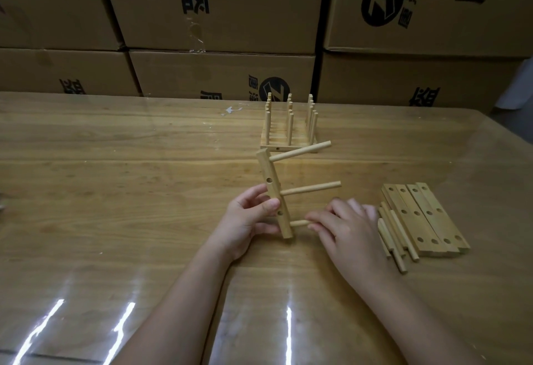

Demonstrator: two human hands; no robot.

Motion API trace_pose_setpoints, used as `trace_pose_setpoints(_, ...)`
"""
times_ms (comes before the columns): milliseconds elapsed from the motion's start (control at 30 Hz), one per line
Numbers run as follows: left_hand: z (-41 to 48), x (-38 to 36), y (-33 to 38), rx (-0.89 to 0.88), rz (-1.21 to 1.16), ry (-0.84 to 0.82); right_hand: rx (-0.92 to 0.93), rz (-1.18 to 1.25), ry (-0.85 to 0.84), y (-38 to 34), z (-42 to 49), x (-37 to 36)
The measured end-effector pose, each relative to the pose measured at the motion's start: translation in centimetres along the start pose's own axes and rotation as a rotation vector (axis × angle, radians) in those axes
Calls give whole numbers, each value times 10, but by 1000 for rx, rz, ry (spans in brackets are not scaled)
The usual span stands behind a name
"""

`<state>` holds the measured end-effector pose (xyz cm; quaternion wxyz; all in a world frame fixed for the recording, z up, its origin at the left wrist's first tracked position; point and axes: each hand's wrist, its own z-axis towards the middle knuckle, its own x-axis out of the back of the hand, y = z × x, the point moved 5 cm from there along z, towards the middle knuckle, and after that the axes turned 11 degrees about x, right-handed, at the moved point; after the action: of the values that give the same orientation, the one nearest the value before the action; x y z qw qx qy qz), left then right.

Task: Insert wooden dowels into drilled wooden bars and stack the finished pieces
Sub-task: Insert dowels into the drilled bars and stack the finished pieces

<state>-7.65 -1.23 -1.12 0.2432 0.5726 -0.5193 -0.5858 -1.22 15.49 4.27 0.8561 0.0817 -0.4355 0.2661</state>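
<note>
Head view, hands (248,220) (347,230) gripping bar (272,183), pinching dowel (298,223)

pale tan bar (275,191), brown black-printed boxes (222,4).

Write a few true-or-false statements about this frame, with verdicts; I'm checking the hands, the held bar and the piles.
1. The left hand grips the pale drilled wooden bar roughly upright. True.
2. That bar carries no round wooden dowels. False: two upper dowels stick out rightward, and a third is at its lowest hole.
3. The right hand pinches the lowest dowel. True.
4. The flat spare drilled bars lie left of both hands. False: they lie right of the right hand, beside loose dowels.
5. The finished pieces stand on the wooden table. True.
</note>
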Motion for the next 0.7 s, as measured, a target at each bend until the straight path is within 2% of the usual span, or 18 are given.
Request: trace_pose_setpoints(700,-2,0,2,-7,41,-53,34,14,-53,-5,1,-2)
